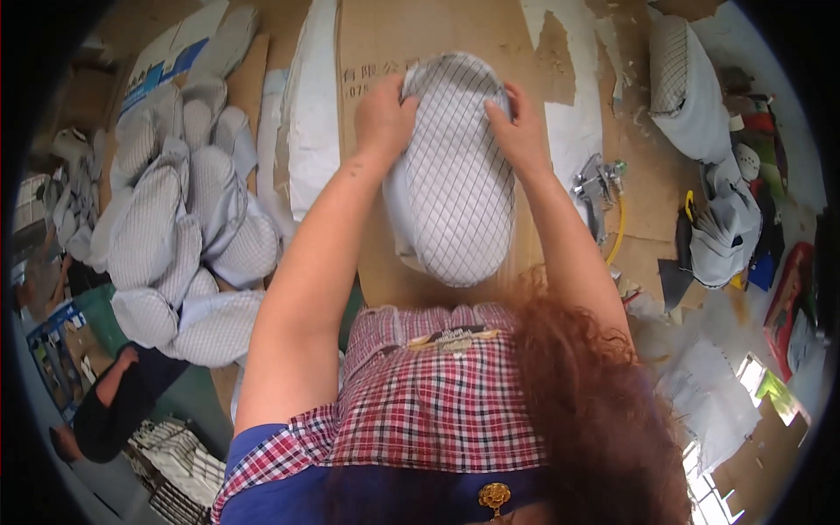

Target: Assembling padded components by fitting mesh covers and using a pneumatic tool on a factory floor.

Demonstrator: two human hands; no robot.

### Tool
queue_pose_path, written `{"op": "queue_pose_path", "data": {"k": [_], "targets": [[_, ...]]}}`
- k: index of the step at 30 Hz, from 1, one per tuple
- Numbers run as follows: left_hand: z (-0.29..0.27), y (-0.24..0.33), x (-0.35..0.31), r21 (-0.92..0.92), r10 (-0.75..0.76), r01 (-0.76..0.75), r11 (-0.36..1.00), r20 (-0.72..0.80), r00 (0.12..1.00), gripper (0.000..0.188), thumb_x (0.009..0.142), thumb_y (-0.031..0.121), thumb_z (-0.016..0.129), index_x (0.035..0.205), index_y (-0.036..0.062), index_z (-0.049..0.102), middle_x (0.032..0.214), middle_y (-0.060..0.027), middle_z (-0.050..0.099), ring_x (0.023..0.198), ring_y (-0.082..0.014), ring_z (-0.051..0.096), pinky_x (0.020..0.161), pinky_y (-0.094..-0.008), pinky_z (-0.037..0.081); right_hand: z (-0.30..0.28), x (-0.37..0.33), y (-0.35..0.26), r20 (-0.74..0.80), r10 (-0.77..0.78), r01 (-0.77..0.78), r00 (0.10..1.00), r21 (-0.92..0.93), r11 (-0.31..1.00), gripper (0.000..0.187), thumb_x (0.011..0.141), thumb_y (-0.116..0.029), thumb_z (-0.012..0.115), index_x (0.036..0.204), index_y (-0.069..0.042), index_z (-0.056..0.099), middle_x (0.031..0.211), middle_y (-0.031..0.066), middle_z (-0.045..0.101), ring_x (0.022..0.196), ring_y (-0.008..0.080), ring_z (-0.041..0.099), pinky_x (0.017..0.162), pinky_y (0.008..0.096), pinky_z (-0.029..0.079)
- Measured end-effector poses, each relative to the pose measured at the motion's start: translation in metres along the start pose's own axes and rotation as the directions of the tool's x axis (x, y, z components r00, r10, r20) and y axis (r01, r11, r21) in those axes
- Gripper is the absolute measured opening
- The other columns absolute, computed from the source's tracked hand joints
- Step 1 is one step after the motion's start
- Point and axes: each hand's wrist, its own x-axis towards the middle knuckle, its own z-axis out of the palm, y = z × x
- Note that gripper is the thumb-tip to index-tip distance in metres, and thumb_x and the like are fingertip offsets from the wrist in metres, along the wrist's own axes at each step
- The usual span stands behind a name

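"Since you're nearer, is that grid-quilted slipper [464, 175] finished?"

"Nearly, I'd guess: the quilting runs right across and the outline looks whole, with pale cloth showing along its left side. Whether the slippers heaped on the left [144, 223] are done or waiting, I can't tell"

"And the hands?"

"Holding it between them near its far end, left hand [383, 122] on one edge, right hand [523, 136] on the other, thumbs on the upper face, forearms reaching forward. It's over the cardboard [376, 31], quilted face up; whether it rests there, I can't say"
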Motion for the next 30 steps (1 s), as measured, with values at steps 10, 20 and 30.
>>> {"op": "queue_pose_path", "data": {"k": [10, 20, 30], "targets": [[-0.035, 0.023, -0.128, -0.485, -0.527, 0.753, 0.445, 0.538, 0.658, 0.05, 0.072, 0.034, 0.066, 0.102, -0.0026, 0.053, 0.098, -0.0101, 0.056, 0.083, -0.017, 0.053, 0.064, -0.0292, 0.046, -0.033, -0.105, -0.031, 0.317, 0.432, -0.497, 0.845, 0.164, 0.852, 0.066, 0.087, -0.038, 0.044, 0.133, 0.004, 0.021, 0.136, 0.016, 0.029, 0.125, 0.0255, 0.029, 0.103, 0.0328, 0.022], [-0.005, 0.025, -0.137, -0.661, -0.614, 0.738, 0.14, 0.527, 0.588, 0.03, 0.072, 0.01, 0.061, 0.099, 0.0044, 0.049, 0.09, -0.0061, 0.055, 0.075, -0.018, 0.053, 0.065, -0.0313, 0.044, -0.065, -0.086, -0.026, 0.458, 0.423, -0.612, 0.781, 0.431, 0.663, 0.048, 0.09, -0.028, 0.036, 0.131, -0.004, 0.029, 0.129, 0.0115, 0.039, 0.117, 0.0202, 0.039, 0.097, 0.0324, 0.03], [-0.002, 0.05, -0.146, -0.483, -0.631, 0.852, 0.202, 0.601, 0.49, 0.048, 0.077, 0.037, 0.061, 0.104, 0.0001, 0.048, 0.09, -0.0133, 0.055, 0.077, -0.0276, 0.057, 0.065, -0.0404, 0.047, -0.079, -0.112, -0.037, 0.409, 0.497, -0.609, 0.765, 0.208, 0.766, 0.057, 0.085, -0.034, 0.046, 0.133, -0.011, 0.027, 0.126, 0.0109, 0.042, 0.113, 0.0239, 0.042, 0.085, 0.0421, 0.039]]}}
